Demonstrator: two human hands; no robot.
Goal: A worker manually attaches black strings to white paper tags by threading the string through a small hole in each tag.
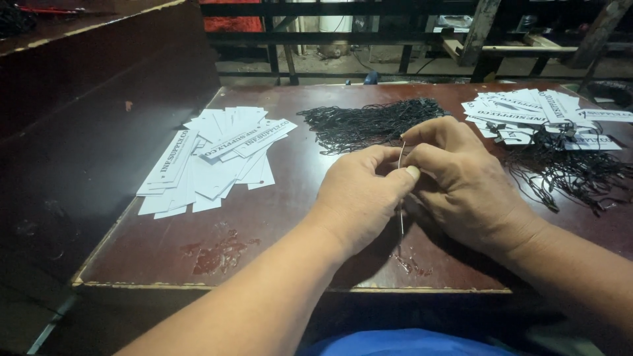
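Both hands meet over the middle of the dark red table (pixel 264 250). The left hand (pixel 359 194) and right hand (pixel 455 178) are pinched together on a thin white tag (pixel 401 155), seen edge-on between them. The tag stands nearly upright, its long axis running toward and away from the person; its upper end shows above the fingertips, its lower end below the palms. Both grips are closed narrow on it, thumb against forefinger. A bundle of black strings (pixel 372 122) lies just beyond the hands, nearer the right hand. Unstrung white tags (pixel 214 158) lie well to the left; strung tags (pixel 541 115) lie far right.
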